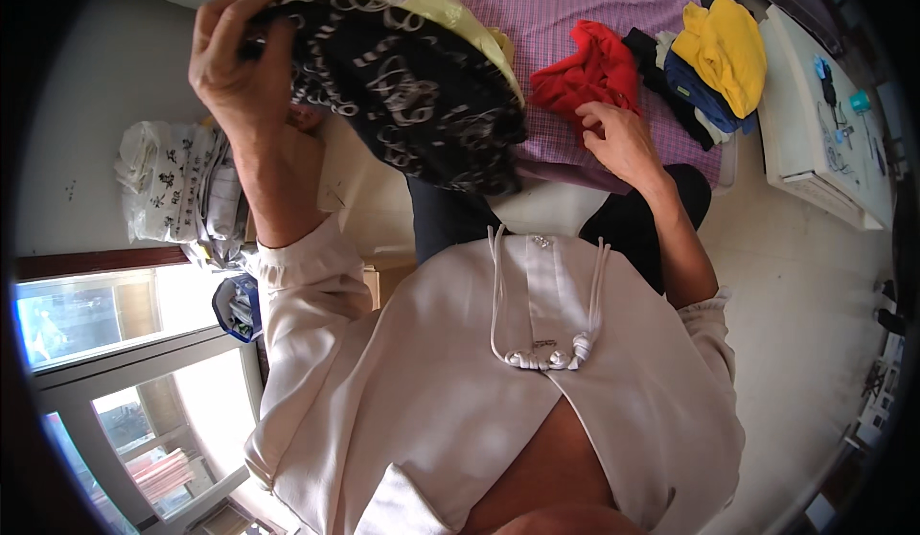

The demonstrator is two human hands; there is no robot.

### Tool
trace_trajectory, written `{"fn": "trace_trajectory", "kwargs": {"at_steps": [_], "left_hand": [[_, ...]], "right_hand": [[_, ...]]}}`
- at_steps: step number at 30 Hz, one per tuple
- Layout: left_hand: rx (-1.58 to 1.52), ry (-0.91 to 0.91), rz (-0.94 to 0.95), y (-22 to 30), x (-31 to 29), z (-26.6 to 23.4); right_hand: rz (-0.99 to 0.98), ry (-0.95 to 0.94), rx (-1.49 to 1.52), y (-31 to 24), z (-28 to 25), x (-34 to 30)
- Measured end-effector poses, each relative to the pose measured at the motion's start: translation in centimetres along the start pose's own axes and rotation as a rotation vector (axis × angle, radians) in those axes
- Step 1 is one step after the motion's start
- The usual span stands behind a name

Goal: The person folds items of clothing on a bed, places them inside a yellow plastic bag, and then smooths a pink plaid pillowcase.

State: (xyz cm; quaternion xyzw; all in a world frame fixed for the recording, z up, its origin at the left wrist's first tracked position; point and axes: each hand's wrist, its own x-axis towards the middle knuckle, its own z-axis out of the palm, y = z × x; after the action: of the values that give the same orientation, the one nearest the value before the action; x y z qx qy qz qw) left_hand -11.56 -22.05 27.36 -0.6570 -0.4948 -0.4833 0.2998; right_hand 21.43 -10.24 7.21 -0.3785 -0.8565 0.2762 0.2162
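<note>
My left hand [240, 60] is raised at the upper left, its fingers closed round one end of a black garment [412, 94] with a white looping print. The cloth hangs across toward the bed's front edge, and its exact kind cannot be made out. Part of a pale yellow cloth [450, 12] shows behind it. My right hand [621, 144] rests against the near edge of a crumpled red garment [596, 67], fingers slightly bent and apart, with no firm grip visible. Both lie over a purple checked bedspread [541, 3].
Right of the red garment is a pile of folded clothes with a yellow garment [724, 51] on top and dark blue ones [704, 94] below. A white cabinet [815, 104] with small items stands at the right. Plastic bags [168, 175] lean by the left wall.
</note>
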Motion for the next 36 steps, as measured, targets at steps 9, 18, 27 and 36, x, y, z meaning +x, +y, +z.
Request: {"fn": "trace_trajectory", "kwargs": {"at_steps": [9,18,27,36], "left_hand": [[-0.04,0.056,-0.07,-1.6,-0.8,0.3],[0.011,0.022,-0.109,-1.5,-0.7,1.6],[0.079,0.019,-0.077,-3.3,-1.2,0.8],[0.057,-0.062,-0.179,-3.9,-2.8,0.5]], "right_hand": [[-0.101,-0.725,0.251,0.4,7.7,-0.9],[0.221,-0.566,1.148,-2.8,12.1,-1.4],[0.238,-0.336,1.308,-2.5,11.8,-1.3],[-0.057,0.544,0.353,0.3,9.8,-2.6]]}}
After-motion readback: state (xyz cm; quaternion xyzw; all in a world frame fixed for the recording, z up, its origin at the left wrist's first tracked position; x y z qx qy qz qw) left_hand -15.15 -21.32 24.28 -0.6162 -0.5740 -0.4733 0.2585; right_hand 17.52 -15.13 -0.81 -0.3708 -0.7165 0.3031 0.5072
